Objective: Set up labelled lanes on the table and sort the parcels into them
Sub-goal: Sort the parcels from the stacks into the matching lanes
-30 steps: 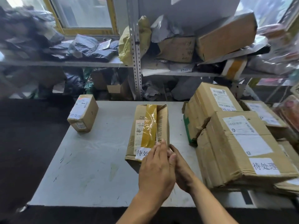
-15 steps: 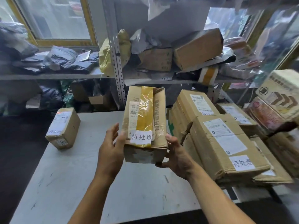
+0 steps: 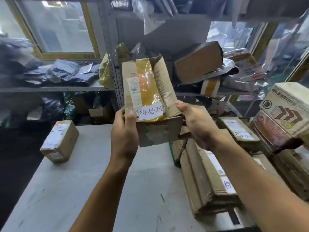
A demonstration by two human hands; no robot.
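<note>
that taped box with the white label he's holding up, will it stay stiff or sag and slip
The taped box probably flexes: its top flap is torn and bowed, and the front face is creased. It seems light for its size, since the left hand and right hand hold it aloft by its near corners. The glossy yellow tape may be slippery, but the grip is on bare cardboard.

Both bare forearms reach up and forward from the near edge, rising toward the middle of the view. The left hand (image 3: 124, 131) is raised with its back toward the camera, the thumb laid over the near left top edge of a cardboard parcel (image 3: 150, 101) and the fingers hidden behind its left side. The right hand (image 3: 195, 121) grips the parcel's right near corner, thumb on top, fingers wrapped underneath and out of sight. Both wrists are bent slightly, holding the parcel in the air between them.
</note>
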